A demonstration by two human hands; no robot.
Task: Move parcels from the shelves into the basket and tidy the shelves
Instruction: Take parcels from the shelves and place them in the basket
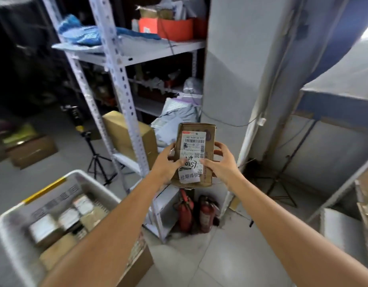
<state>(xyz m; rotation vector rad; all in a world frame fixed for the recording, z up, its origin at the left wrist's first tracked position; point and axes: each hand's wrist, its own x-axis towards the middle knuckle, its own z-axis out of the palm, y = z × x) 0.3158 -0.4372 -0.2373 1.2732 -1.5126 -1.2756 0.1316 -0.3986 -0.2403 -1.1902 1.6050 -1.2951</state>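
Both hands [196, 162] gripping labelled parcel [194, 154], basket [19, 212] lower left, contents blurred

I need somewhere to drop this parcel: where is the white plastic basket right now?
The white plastic basket sits at lower left of the head view, left of the left hand, below the white metal shelving.

- Parcel [196, 154] held between left hand [168, 164] and right hand [221, 165], before the shelves [125, 59].
- Basket [17, 241] lower left, boxes inside.
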